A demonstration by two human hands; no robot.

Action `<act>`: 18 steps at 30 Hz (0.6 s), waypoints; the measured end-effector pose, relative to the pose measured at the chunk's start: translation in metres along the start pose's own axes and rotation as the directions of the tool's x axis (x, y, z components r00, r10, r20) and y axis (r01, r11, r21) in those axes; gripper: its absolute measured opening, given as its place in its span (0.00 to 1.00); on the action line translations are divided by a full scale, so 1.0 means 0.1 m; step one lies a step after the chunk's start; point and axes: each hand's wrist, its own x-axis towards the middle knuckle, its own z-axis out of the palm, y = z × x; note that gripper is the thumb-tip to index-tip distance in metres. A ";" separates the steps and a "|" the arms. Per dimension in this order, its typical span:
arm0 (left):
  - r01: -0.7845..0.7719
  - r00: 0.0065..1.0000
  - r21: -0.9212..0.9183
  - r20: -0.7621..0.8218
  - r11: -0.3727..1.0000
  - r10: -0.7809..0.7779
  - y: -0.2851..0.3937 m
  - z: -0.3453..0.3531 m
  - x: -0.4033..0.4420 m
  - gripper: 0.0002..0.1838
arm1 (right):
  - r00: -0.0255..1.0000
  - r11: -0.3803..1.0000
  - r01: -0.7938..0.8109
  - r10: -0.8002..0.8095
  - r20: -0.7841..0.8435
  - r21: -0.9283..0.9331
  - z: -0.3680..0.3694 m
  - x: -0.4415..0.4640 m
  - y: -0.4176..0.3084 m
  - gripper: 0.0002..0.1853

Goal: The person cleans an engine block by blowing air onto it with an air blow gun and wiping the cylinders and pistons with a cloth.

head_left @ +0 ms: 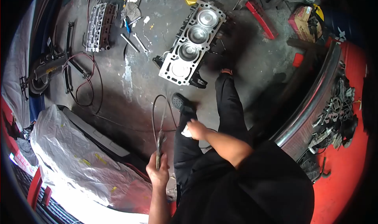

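My left hand (157,175) is closed around the handle of an air blow gun (160,140), whose thin nozzle points away from me. A hose (154,110) loops up beside it and runs off to the left along the floor. In front of my legs, my right hand (198,130) is closed on a small white cloth (186,132), mostly hidden by the fingers. Beyond my feet, an engine block (180,68) lies on the floor with its flat deck and round cylinders facing up. Neither hand touches it.
A cylinder head (95,27) sits at the upper left, with wrenches (139,42) near it. Left are a floor jack (49,70) and a plastic-covered car (75,157). Metal parts (334,106) lie on a red surface at right, near a cardboard box (302,23).
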 end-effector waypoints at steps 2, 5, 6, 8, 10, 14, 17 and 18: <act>-0.144 0.990 0.152 0.033 0.978 0.140 0.24 0.14 0.16 0.10 | 0.992 0.995 -0.091 0.087 0.093 0.032 -0.18 -0.70 -0.26 0.14; -0.281 0.959 0.208 0.033 0.937 0.281 0.75 0.46 0.39 0.10 | 0.963 0.973 -0.177 0.141 0.228 0.149 -0.41 -0.94 -0.18 0.14; -0.248 0.969 0.238 0.050 0.939 0.243 0.87 0.52 0.45 0.10 | 0.989 0.973 -0.120 0.099 0.110 0.200 -0.43 -0.95 -0.09 0.14; -0.283 0.958 0.252 0.036 0.926 0.283 0.95 0.67 0.59 0.12 | 0.984 0.976 -0.156 0.166 -0.057 0.155 -0.97 -1.06 -0.15 0.12; -0.302 0.951 0.272 0.025 0.914 0.307 1.02 0.76 0.62 0.13 | 0.965 0.965 -0.220 0.237 -0.116 0.144 -1.25 -1.14 -0.01 0.14; -0.185 0.982 0.311 0.028 0.932 0.186 1.16 0.92 0.61 0.14 | 0.950 0.957 -0.240 0.266 -0.162 0.163 -1.63 -1.32 0.26 0.15; -0.104 0.993 0.277 -0.018 0.955 0.113 1.14 1.00 0.63 0.14 | 0.951 0.951 -0.215 0.255 -0.172 0.223 -1.84 -1.39 0.34 0.16; -0.095 0.993 0.271 -0.036 0.958 0.109 1.13 1.03 0.65 0.14 | 0.957 0.953 -0.220 0.252 -0.144 0.208 -1.91 -1.43 0.37 0.16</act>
